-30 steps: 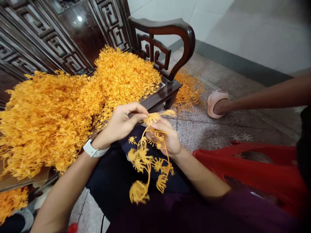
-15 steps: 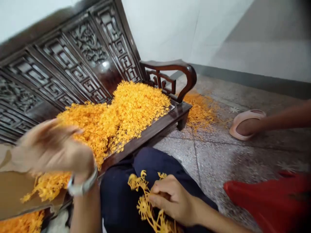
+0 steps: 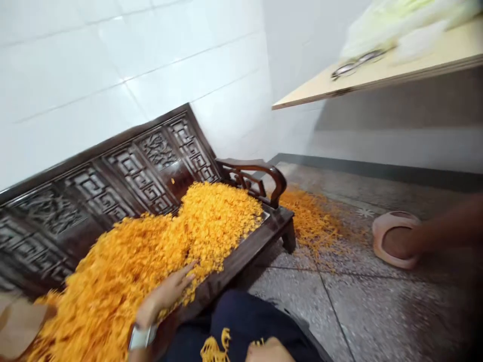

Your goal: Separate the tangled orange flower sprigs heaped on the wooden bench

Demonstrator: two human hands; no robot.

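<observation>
My left hand [image 3: 169, 291], with a pale band on its wrist, is at the front edge of a big heap of yellow plastic flower pieces [image 3: 219, 216] on the bench seat. Its fingers are stretched out and nothing shows in them; I cannot tell whether they touch the heap. At the bottom edge, over my dark-trousered lap, my right hand [image 3: 269, 350] is closed on a yellow plastic flower sprig [image 3: 214, 350]. Most of this hand and sprig is cut off by the frame. One small yellow piece [image 3: 172, 181] shows against the bench back.
The carved dark wooden bench [image 3: 241, 261] stands by a white wall. Orange-yellow stems [image 3: 313, 221] lie on the floor beyond its armrest [image 3: 277, 181]. Another person's foot in a pink shoe [image 3: 396, 239] is at right. Scissors [image 3: 356, 64] lie on a pale tabletop [image 3: 313, 93].
My left hand has come down and right from its raised, blurred position to the heap's front edge. The view has tilted up, showing the tabletop; my right hand sits lower in it.
</observation>
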